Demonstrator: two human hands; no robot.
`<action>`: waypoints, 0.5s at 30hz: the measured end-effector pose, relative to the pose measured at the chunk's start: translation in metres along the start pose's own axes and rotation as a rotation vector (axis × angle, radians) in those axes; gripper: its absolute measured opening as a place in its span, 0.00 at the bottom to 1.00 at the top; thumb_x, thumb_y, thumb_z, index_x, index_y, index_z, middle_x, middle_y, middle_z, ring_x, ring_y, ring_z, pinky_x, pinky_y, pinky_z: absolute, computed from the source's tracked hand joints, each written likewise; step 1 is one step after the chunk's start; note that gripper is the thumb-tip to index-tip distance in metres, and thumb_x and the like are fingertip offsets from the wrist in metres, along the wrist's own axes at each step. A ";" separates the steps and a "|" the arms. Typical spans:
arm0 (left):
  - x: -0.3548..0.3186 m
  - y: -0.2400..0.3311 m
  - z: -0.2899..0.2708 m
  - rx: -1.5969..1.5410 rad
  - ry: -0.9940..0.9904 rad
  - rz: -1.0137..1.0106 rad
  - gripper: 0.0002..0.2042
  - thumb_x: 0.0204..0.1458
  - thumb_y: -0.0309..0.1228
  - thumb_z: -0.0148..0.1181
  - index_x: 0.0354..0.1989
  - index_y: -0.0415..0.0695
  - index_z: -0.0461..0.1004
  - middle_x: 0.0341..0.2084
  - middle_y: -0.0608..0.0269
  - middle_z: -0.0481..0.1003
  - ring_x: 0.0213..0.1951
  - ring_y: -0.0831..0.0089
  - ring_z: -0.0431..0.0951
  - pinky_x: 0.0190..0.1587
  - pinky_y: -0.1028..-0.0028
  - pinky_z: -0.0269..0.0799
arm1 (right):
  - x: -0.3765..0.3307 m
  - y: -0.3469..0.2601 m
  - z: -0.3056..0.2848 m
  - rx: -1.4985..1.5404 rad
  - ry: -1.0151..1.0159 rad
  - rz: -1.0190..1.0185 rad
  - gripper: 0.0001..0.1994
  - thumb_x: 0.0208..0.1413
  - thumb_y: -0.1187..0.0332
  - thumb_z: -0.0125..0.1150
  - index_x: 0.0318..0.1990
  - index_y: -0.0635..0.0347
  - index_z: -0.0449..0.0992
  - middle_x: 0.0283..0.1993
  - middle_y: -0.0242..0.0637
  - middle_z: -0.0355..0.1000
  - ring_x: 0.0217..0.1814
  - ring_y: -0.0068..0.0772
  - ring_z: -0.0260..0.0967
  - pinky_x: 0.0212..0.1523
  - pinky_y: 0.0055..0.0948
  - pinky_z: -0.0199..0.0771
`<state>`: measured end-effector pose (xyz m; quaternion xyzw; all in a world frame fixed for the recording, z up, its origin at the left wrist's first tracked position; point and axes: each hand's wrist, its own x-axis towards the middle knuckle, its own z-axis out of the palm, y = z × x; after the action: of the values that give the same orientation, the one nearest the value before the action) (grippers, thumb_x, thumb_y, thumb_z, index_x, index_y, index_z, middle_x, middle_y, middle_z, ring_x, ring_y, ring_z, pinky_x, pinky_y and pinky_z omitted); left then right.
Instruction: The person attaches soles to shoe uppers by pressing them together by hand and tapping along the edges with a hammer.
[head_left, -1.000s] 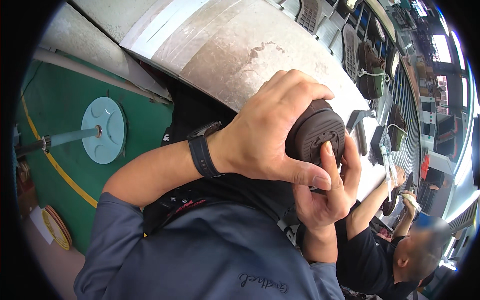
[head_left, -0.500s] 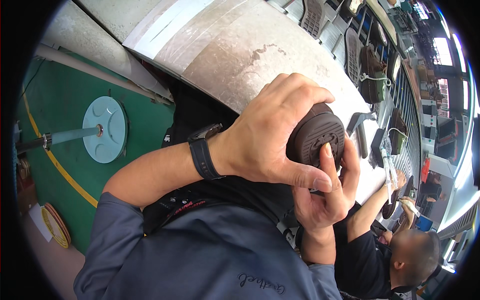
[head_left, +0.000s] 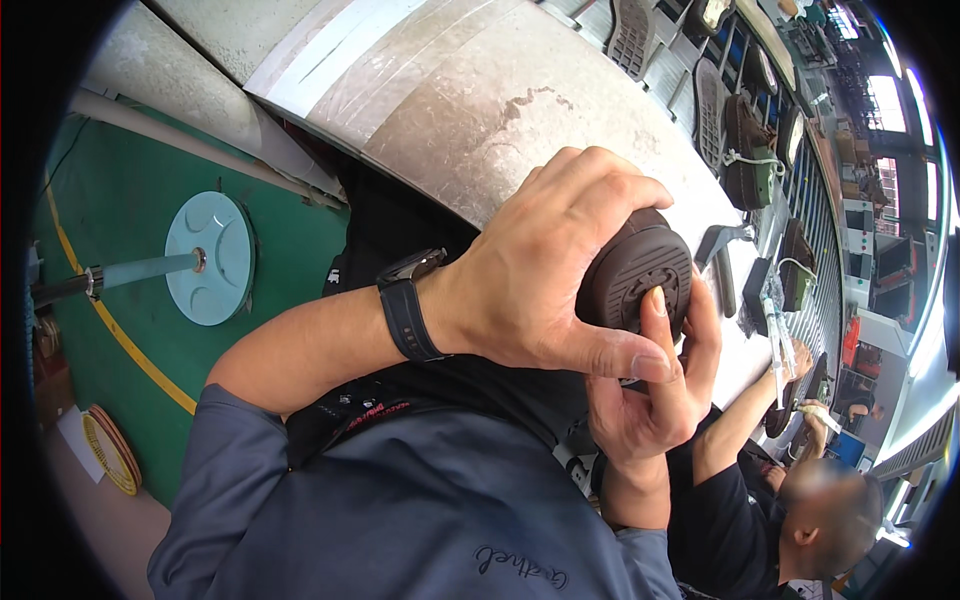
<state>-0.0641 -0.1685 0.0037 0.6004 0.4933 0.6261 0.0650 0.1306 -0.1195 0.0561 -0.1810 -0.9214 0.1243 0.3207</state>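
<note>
A dark brown shoe (head_left: 640,275) is held up in front of me, its ribbed sole end turned partly towards me. My left hand (head_left: 545,265), with a black watch at the wrist, curls over its top and side, thumb stretched along the lower side. From below, my right hand (head_left: 655,395) grips the same shoe, and one fingertip presses on the patterned sole. The rest of the shoe is hidden behind the sole and my hands. Just beyond it, a dark hammer-like tool (head_left: 722,265) lies on the pale worktable (head_left: 450,110).
Along the far right runs a roller conveyor (head_left: 815,230) carrying loose brown soles (head_left: 710,110) and laced shoes (head_left: 745,155). A co-worker (head_left: 740,510) in black sits close on my right, handling a shoe. At left, a light blue round pedestal base (head_left: 210,258) stands on the green floor.
The shoe and the left hand's fingers have shifted very slightly to the right. Both hands keep the same hold. The co-worker's head has moved a little.
</note>
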 end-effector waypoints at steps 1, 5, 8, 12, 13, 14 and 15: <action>0.000 0.000 0.000 0.001 0.000 0.000 0.54 0.41 0.75 0.69 0.59 0.33 0.71 0.50 0.46 0.73 0.50 0.53 0.76 0.54 0.59 0.74 | 0.001 -0.001 0.000 -0.005 -0.008 0.004 0.22 0.52 0.69 0.78 0.54 0.66 0.84 0.63 0.71 0.69 0.62 0.65 0.75 0.60 0.48 0.79; 0.000 0.000 -0.001 0.001 -0.006 -0.004 0.53 0.43 0.75 0.68 0.59 0.32 0.70 0.50 0.45 0.73 0.50 0.53 0.76 0.55 0.59 0.74 | 0.002 -0.002 -0.001 -0.013 -0.020 0.005 0.22 0.51 0.70 0.79 0.55 0.66 0.84 0.63 0.71 0.69 0.62 0.65 0.74 0.60 0.47 0.79; 0.000 -0.001 -0.002 0.009 -0.005 -0.001 0.53 0.44 0.75 0.67 0.59 0.32 0.70 0.50 0.45 0.73 0.50 0.53 0.75 0.55 0.59 0.73 | 0.003 -0.004 0.001 -0.024 -0.018 0.017 0.22 0.51 0.70 0.79 0.55 0.66 0.84 0.64 0.71 0.69 0.62 0.65 0.74 0.60 0.47 0.79; 0.001 -0.001 -0.004 -0.020 -0.013 -0.004 0.47 0.54 0.70 0.62 0.61 0.32 0.70 0.51 0.44 0.73 0.50 0.53 0.76 0.55 0.60 0.73 | 0.003 -0.004 0.000 -0.016 -0.027 0.029 0.24 0.47 0.73 0.80 0.55 0.66 0.84 0.64 0.71 0.69 0.63 0.64 0.74 0.61 0.47 0.78; 0.000 -0.001 -0.005 -0.020 -0.012 -0.005 0.47 0.54 0.70 0.62 0.61 0.32 0.70 0.51 0.44 0.73 0.50 0.53 0.76 0.55 0.60 0.73 | 0.002 -0.003 0.000 -0.012 -0.033 0.022 0.26 0.45 0.75 0.80 0.55 0.65 0.84 0.64 0.71 0.68 0.63 0.64 0.74 0.61 0.48 0.78; -0.001 -0.002 -0.005 -0.044 -0.004 -0.003 0.41 0.59 0.64 0.59 0.61 0.32 0.70 0.52 0.43 0.74 0.50 0.53 0.76 0.55 0.60 0.73 | 0.002 -0.003 0.000 -0.009 -0.039 0.015 0.27 0.42 0.77 0.79 0.55 0.65 0.84 0.65 0.71 0.68 0.63 0.64 0.74 0.62 0.48 0.77; -0.001 -0.002 -0.005 -0.067 0.002 -0.001 0.36 0.65 0.58 0.57 0.62 0.32 0.70 0.52 0.42 0.74 0.50 0.52 0.76 0.55 0.60 0.73 | 0.003 -0.005 0.000 -0.008 -0.039 0.015 0.27 0.42 0.77 0.79 0.55 0.65 0.84 0.65 0.71 0.68 0.63 0.64 0.74 0.62 0.48 0.77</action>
<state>-0.0696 -0.1707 0.0028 0.5972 0.4725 0.6426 0.0848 0.1273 -0.1227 0.0589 -0.1866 -0.9266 0.1267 0.3009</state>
